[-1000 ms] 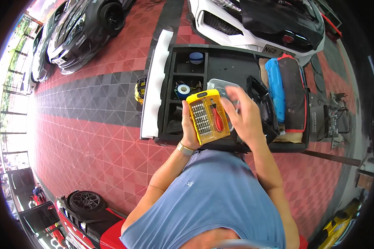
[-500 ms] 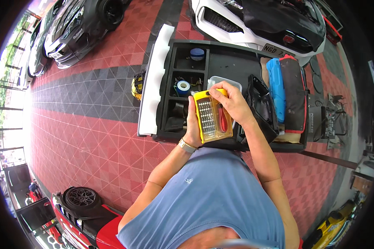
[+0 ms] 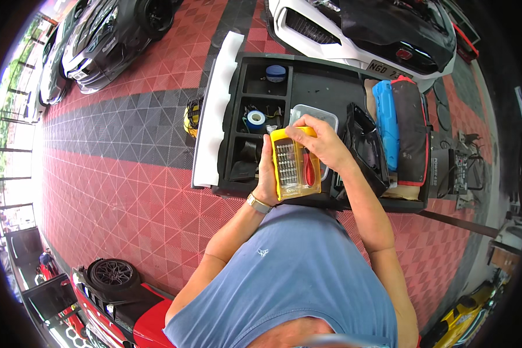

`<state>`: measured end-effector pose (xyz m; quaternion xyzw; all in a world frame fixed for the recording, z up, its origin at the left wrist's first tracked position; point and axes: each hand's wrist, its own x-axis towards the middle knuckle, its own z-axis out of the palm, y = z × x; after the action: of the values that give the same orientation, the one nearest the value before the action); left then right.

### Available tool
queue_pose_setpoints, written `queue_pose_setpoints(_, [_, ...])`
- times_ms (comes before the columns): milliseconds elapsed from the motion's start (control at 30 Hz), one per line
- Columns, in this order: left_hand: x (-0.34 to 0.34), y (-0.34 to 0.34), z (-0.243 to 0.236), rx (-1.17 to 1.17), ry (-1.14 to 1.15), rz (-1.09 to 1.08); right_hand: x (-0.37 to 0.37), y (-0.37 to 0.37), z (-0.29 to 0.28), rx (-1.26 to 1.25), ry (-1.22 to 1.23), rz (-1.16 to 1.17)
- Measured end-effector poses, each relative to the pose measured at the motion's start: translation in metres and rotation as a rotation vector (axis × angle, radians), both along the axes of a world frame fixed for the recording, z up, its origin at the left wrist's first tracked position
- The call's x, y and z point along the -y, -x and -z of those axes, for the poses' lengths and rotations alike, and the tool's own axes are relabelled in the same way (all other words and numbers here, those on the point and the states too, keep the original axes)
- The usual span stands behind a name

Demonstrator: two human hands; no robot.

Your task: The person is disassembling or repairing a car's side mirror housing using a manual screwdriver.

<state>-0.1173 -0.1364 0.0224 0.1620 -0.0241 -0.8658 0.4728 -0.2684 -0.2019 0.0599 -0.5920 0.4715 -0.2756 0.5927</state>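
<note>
A yellow bit-set case (image 3: 291,174) with a clear lid, rows of silver bits and a red-handled screwdriver (image 3: 309,169) sits in my left hand (image 3: 267,177), fingers along its left side. My right hand (image 3: 322,142) grips the case's top edge with thumb and bent fingers, partly covering it. Behind the case is a clear plastic container (image 3: 325,116) on a black organizer (image 3: 325,69), whose left compartments hold a blue round item (image 3: 275,73) and a white-and-blue tape roll (image 3: 256,120). A black bag (image 3: 362,151), a long blue case (image 3: 385,124) and a red-trimmed black roll (image 3: 412,133) lie at the right.
A white foam strip (image 3: 220,104) edges the organizer's left. A white car (image 3: 354,46) stands beyond it, a dark car (image 3: 98,49) back left, a red car part with wheel (image 3: 113,272) lower left. Welding-type equipment (image 3: 443,174) is at the right, on checkered floor tiles (image 3: 127,197).
My right hand has moved down and left from above the case's right side onto its top edge. The case has turned slightly more upright in my left hand.
</note>
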Motion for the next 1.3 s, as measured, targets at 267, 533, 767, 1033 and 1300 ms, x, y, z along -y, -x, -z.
queue_pose_setpoints(267, [-0.002, -0.006, 0.012, 0.073, -0.052, -0.037, -0.004, 0.000, 0.005, 0.172, 0.029, 0.000])
queue_pose_setpoints(533, [-0.015, -0.019, 0.037, -0.183, 0.057, 0.087, -0.014, 0.002, -0.001, 0.258, -0.041, -0.001])
queue_pose_setpoints(767, [-0.023, -0.020, 0.046, -0.062, 0.122, 0.119, -0.015, 0.002, -0.003, 0.275, -0.086, -0.007])
queue_pose_setpoints(1033, [-0.029, -0.015, 0.047, 0.011, 0.145, 0.093, -0.016, 0.004, 0.000, 0.265, -0.070, -0.013])
queue_pose_setpoints(1300, [-0.028, -0.017, 0.054, -0.016, 0.094, 0.105, -0.015, 0.001, 0.002, 0.167, -0.060, -0.037])
